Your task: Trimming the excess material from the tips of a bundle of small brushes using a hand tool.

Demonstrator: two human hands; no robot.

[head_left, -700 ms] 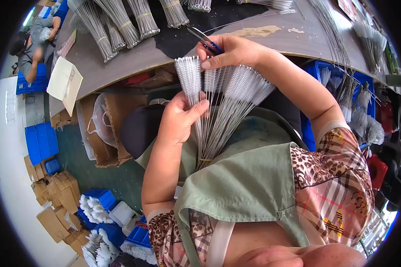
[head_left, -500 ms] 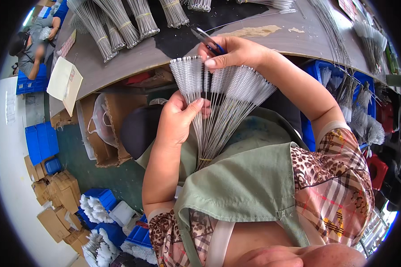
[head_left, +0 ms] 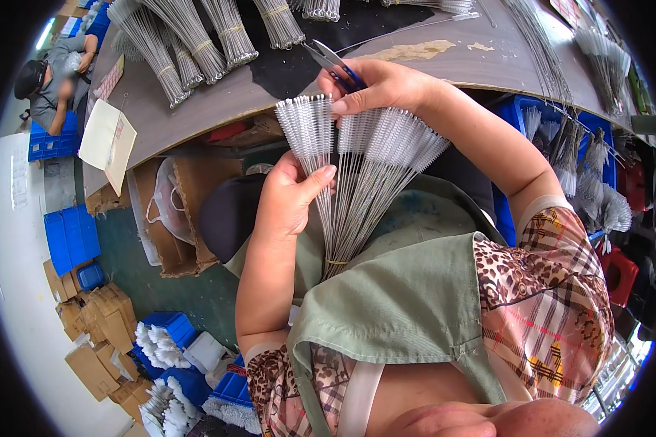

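A fanned bundle of thin wire brushes (head_left: pixel 397 142), with pale bristle ends up and bare twisted stems down, rests against my green apron. A yellowish band (head_left: pixel 336 262) gathers the stems low down. My left hand (head_left: pixel 288 197) is closed around the leftmost group of brushes, its thumb laid across the stems. In my right hand (head_left: pixel 383 86) is a pair of scissors (head_left: pixel 333 61) with dark blue handles, the blades parted and aimed up and left. That hand's thumb and fingers are by the bristle tips, over a gap between the left group and the others.
Several tied bundles of wire brushes (head_left: pixel 229 36) lie on the grey table (head_left: pixel 430 73), partly over a black sheet (head_left: pixel 277 71). A blue crate (head_left: pixel 517 116) of brushes stands to the right. An open cardboard box (head_left: pixel 193 233) is below the table. Another person (head_left: pixel 55 84) sits far left.
A brush that stood in the gap has joined the left group, and the gap is wider. The scissor blades have spread apart. The whole view has shifted slightly.
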